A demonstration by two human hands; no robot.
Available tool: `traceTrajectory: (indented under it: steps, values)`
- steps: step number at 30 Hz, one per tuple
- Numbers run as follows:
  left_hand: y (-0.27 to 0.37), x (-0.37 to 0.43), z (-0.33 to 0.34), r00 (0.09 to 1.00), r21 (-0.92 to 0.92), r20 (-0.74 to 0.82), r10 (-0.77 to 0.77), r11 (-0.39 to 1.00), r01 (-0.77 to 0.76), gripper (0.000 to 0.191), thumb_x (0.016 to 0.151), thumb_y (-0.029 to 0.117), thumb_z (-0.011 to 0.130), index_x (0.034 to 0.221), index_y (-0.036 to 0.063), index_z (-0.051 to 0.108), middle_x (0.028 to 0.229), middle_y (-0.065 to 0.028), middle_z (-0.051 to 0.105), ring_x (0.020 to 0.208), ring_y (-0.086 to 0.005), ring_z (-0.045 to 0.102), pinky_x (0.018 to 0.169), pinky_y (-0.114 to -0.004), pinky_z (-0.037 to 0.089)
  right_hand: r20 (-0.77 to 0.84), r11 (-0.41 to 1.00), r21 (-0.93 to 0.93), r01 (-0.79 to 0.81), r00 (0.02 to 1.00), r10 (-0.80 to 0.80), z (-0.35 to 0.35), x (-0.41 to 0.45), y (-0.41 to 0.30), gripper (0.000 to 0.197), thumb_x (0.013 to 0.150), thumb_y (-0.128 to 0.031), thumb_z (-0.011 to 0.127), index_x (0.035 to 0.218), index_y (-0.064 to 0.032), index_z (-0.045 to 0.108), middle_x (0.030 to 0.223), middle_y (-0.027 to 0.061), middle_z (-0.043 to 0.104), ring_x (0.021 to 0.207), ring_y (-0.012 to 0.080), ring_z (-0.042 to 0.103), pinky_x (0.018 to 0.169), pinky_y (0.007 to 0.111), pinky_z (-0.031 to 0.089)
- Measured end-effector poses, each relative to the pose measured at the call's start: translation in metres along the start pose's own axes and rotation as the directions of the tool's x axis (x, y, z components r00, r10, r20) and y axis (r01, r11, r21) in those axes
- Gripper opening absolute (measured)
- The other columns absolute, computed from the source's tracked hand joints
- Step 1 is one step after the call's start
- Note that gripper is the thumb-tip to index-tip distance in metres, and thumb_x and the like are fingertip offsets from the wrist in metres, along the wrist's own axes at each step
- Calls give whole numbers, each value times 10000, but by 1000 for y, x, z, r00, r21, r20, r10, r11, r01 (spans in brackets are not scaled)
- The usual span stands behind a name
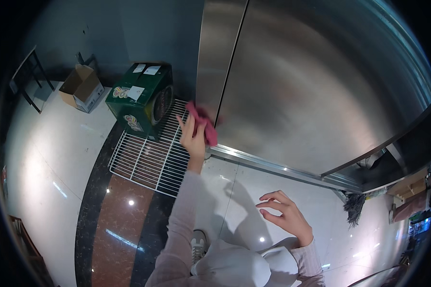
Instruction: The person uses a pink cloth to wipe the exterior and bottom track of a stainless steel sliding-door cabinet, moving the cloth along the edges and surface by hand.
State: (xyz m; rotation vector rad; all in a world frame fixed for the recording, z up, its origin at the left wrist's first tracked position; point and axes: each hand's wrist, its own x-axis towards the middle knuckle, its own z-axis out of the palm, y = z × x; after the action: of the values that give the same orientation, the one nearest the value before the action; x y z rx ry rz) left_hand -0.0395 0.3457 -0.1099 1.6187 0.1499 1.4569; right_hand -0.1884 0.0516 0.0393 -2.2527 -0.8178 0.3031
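Observation:
In my left hand (193,138) is a pink cloth (207,127), pressed against the lower left edge of a large stainless steel cabinet (273,86). A dark vertical seam runs up the metal just right of the cloth. My right hand (285,215) hangs over the floor in front of the cabinet, fingers apart and curled, with nothing in it. Left of my left hand lies a white wire rack (143,161) near the floor. On the rack's far part stands a green cardboard box (140,100) with printed sides and white labels on top.
An opened brown carton (82,89) and a dark-legged stool or stand (30,79) are by the wall at far left. A grey mop head (354,210) sits under the cabinet's right end. Glossy floor tiles (54,154) reflect the lights; my shoe (199,245) is below.

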Motion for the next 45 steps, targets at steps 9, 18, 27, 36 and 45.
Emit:
traceTrajectory:
  steps: [9, 18, 27, 36, 45]
  values:
    - [-35, -43, -26, 951, 8, 139, -275, 961, 277, 432, 741, 33, 812, 1145, -61, 690, 1042, -172, 733, 1281, -402, 534, 1142, -460, 356, 82, 995, 84, -60, 995, 53, 4, 5, -4, 215, 826, -100, 729, 1041, -103, 749, 1120, 40, 648, 1037, 227, 604, 857, 337, 513]
    - [-58, -48, -52, 880, 48, 244, -407, 911, 409, 422, 736, -7, 805, 1138, -71, 692, 904, -119, 729, 781, -134, 666, 690, -265, 550, 53, 998, 22, -51, 997, 50, 8, 18, 1, 228, 837, -108, 725, 1064, -98, 740, 1126, 51, 643, 1055, 232, 612, 866, 336, 517]
    - [-32, -15, -32, 895, -302, 226, -385, 846, 440, 406, 751, -33, 809, 1128, -102, 674, 971, -114, 724, 820, -128, 673, 683, -251, 554, 88, 998, 32, -57, 995, 54, 9, 15, -3, 217, 854, -116, 716, 1069, -88, 731, 1116, 56, 643, 1000, 232, 633, 837, 339, 528]
    - [11, 10, -18, 890, -296, 244, -386, 844, 447, 376, 793, -78, 757, 1145, -126, 633, 946, -101, 710, 874, -156, 681, 805, -271, 567, 92, 998, 36, -43, 995, 40, 8, 13, 0, 206, 876, -163, 688, 1062, -77, 712, 1103, 64, 637, 1001, 243, 624, 813, 347, 526]
    - [-57, -43, -59, 706, -140, 398, -585, 722, 677, 310, 793, -121, 719, 1092, -134, 637, 987, -136, 710, 883, -162, 687, 821, -272, 576, 110, 997, 4, -83, 991, 82, 10, 16, -4, 232, 859, -133, 714, 1087, -89, 727, 1113, 65, 639, 1011, 242, 639, 827, 335, 528]
